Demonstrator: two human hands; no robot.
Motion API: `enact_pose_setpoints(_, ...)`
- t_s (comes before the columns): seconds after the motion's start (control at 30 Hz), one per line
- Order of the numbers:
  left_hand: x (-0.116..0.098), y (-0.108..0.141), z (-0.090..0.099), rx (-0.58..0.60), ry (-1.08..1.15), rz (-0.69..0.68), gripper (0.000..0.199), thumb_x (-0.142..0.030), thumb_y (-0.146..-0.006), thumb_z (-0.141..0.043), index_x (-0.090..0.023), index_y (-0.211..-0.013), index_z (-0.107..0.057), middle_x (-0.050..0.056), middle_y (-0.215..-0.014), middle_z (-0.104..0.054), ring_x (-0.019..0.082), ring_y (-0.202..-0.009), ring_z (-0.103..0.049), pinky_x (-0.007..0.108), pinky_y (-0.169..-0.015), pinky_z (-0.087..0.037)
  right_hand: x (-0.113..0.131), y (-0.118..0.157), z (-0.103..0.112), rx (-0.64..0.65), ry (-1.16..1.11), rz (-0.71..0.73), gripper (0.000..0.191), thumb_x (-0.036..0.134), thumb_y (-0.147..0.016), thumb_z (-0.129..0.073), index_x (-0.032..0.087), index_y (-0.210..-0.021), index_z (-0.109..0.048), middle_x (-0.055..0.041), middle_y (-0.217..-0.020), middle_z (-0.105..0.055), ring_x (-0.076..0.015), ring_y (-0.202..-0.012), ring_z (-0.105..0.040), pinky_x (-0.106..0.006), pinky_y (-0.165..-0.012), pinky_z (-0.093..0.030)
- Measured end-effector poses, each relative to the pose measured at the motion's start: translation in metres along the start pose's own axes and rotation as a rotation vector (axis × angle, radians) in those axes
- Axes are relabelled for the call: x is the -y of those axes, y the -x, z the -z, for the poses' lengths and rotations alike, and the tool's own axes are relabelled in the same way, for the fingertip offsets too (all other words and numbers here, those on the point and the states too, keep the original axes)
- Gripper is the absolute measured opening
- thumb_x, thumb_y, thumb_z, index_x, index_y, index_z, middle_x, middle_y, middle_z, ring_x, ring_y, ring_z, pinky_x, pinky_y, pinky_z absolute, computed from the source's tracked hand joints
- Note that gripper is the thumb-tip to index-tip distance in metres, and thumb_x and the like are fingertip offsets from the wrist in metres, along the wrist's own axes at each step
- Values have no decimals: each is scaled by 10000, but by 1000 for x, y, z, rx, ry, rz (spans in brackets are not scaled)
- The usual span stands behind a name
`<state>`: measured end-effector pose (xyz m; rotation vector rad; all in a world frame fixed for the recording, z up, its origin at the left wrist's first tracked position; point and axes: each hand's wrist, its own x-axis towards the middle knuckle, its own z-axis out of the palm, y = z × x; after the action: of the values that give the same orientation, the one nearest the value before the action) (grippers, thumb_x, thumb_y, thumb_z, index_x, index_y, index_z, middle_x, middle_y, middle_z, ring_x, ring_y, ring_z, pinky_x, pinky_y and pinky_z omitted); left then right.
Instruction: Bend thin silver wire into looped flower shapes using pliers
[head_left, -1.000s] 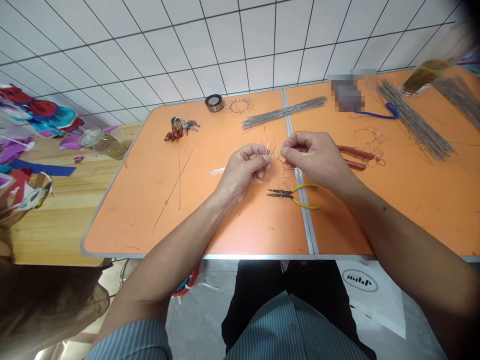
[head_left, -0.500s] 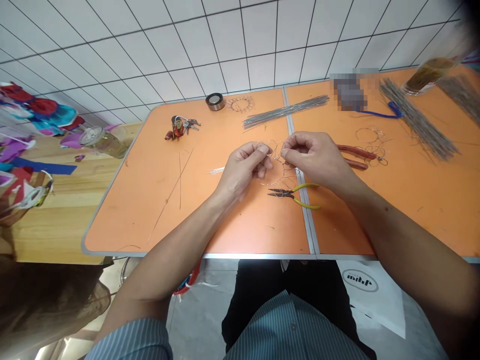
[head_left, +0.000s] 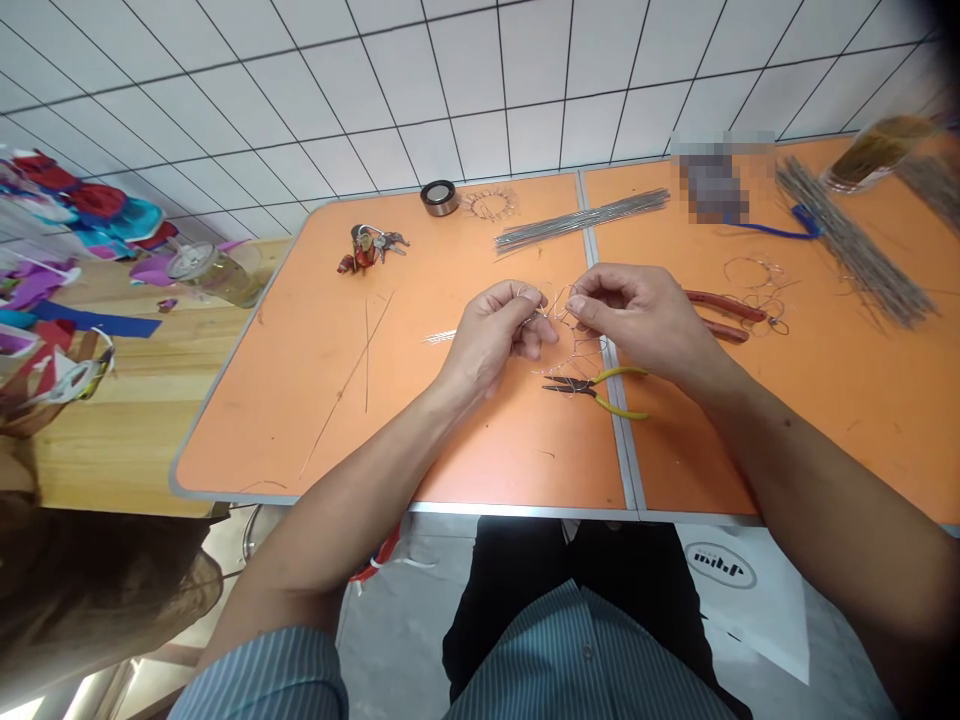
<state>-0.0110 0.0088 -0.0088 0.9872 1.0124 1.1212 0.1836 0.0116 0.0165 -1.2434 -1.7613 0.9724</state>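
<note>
Between my hands is a thin wire ring with looped edges, raised over the orange table. My left hand pinches its wire between thumb and forefinger, the other fingers curled beneath. On the opposite side my right hand grips the wire with thumb and fingertips. Parts of the ring are hidden behind the fingers. Just below lie pliers with yellow handles, jaws pointing left. A few short wires stick out left of my left hand. Red-handled pliers lie partly behind my right hand.
Along the back are keys, a tape roll, another wire ring and a wire bundle. To the right are a thicker wire bundle and a cup. A jar stands on the wooden surface at left.
The camera view has shifted slightly, so the table things appear a little further right. Both hands keep hold of the wire ring, which has turned or tilted slightly.
</note>
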Motion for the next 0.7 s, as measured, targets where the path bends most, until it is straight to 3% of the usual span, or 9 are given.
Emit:
enact_pose_setpoints(0.4, -1, 1, 0, 7, -21, -9, 246, -372, -928, -806, -200, -842, -654, -20, -724, -713, 72, -469, -594, 204, -508, -493, 3, 1, -1, 0, -31, -24, 276, 355, -995, -766, 236, -764, -675, -26, -753, -682, -206, -762, -664, -338, -690, -498)
enact_pose_setpoints(0.7, 0, 2, 0, 34, -13, -62, 232, -358, -913, -835, -191, -838, -694, -16, -812, -713, 53, -522, -603, 196, -542, -498, -2, 1, -1, -28, -26, -44, 238, 300, -932, -786, 252, -728, -674, -26, -739, -680, -215, -743, -641, -351, -666, -494)
